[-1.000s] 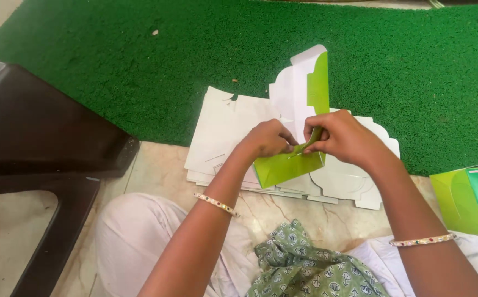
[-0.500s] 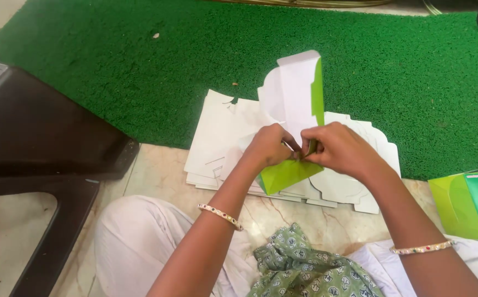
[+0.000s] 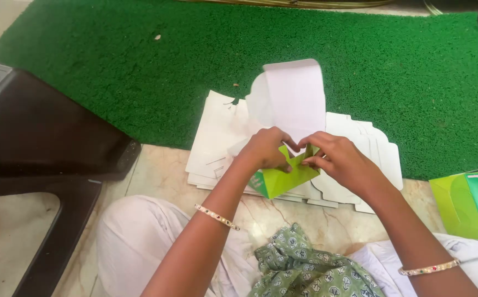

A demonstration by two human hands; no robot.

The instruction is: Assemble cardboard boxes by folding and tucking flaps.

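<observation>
We see both hands meeting over a green carton blank (image 3: 283, 179), folded partway into a box. Our left hand (image 3: 266, 149) grips its near left edge, fingers curled over the green panel; our right hand (image 3: 335, 159) pinches a small green flap at the top, thumb and forefinger pressed together. The carton hangs just above a stack of flat white blanks (image 3: 217, 143) that lies half on the green mat (image 3: 112, 71) and half on the marble floor (image 3: 162, 176).

Compared with a second ago, the carton's tall white flap (image 3: 295, 99) has turned: its broad white face is now towards us, where before we saw its green side edge-on. The green body has dropped lower and tilted, and both hands have drawn closer together.

A dark plastic stool (image 3: 41, 137) stands to the left, and a finished green box (image 3: 470, 203) rests at the right edge.
</observation>
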